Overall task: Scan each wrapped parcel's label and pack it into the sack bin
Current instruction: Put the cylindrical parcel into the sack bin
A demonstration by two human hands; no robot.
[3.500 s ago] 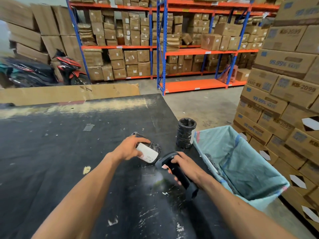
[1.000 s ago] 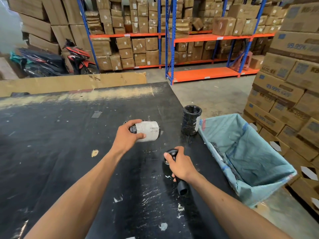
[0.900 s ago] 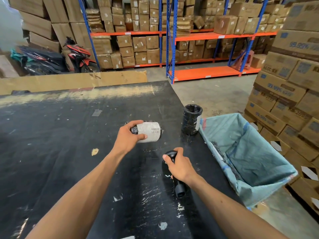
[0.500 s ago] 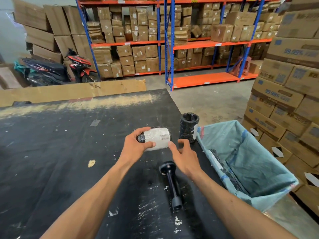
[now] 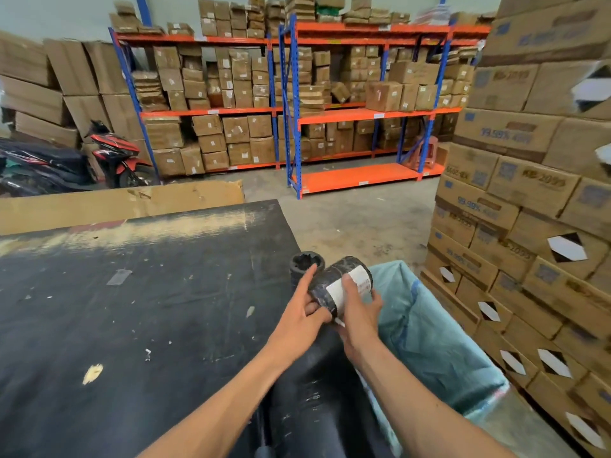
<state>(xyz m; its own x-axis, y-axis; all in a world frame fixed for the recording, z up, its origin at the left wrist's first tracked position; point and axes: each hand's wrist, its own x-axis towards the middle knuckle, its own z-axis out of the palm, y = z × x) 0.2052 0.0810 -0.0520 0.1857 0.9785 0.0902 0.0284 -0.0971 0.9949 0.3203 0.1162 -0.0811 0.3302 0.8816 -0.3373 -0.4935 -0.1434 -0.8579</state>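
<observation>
**Desk:** What does the head view show, for the caption?

**Photographer:** A warehouse worker holds a black-wrapped cylindrical parcel [image 5: 339, 285] in both hands at the right edge of the black tabletop [image 5: 148, 309]. The left hand [image 5: 302, 317] cups its near left side, fingers curled under the wrap. The right hand [image 5: 358, 310] closes over the white shipping label [image 5: 350, 285], thumb across the paper. The parcel is lifted clear of the tabletop and tilted, its far end higher.

**Desk:** And the sack?

**Photographer:** The pale blue woven sack bin [image 5: 429, 332] stands open just beside the tabletop's right edge, right of the hands. The parcel is almost at its near rim, not yet over the opening. A second black cylindrical item [image 5: 302, 267] stands upright on the tabletop near the same edge, just behind the left hand; whether it touches the hand, I cannot tell.

**Desk:** Which step is this?

**Photographer:** It reads as the packing step: the parcel is being carried to the sack, no scanner in either hand. Whether the label has been read cannot be told from the frame.

**Desk:** Next move?

**Photographer:** Likely a short carry right, past the rim, then both hands opening to let it drop in. The slick wrap may slip, so a firm hold until it clears the rim seems wise.

**Desk:** Background?

**Photographer:** Orange-and-blue racking [image 5: 297, 110] full of cartons, a stack of printed cartons [image 5: 515, 193] at right, and a red scooter [image 5: 114, 153] at left.
</observation>
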